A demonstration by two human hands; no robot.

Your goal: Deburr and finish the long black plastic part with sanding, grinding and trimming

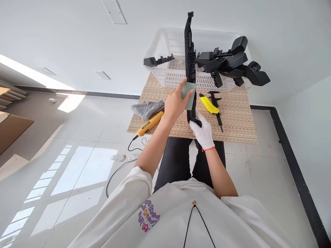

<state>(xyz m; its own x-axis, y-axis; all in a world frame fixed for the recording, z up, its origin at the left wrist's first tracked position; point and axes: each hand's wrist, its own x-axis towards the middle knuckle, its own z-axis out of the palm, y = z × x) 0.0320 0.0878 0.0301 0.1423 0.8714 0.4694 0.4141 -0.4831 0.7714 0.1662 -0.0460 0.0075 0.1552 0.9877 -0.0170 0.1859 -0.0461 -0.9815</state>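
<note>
Gloved right hand [203, 133] grips the near end of the long black part [191, 65], presumably to steady it, leaving the far end pointing to twelve o'clock, over the white basket [168, 79]; whether it touches the rim is hard to tell. Bare left hand [174, 106] pinches a green pad [190, 102] by its face, thumb and fingers spread, which likely keeps it flat along the part. Yellow cutter [209, 104] and black caliper [214, 100] lie near four o'clock from the pad, the corded yellow tool [150, 124] and grey cloth [147, 109] around eight, leaving both wrists elbow room.
</note>
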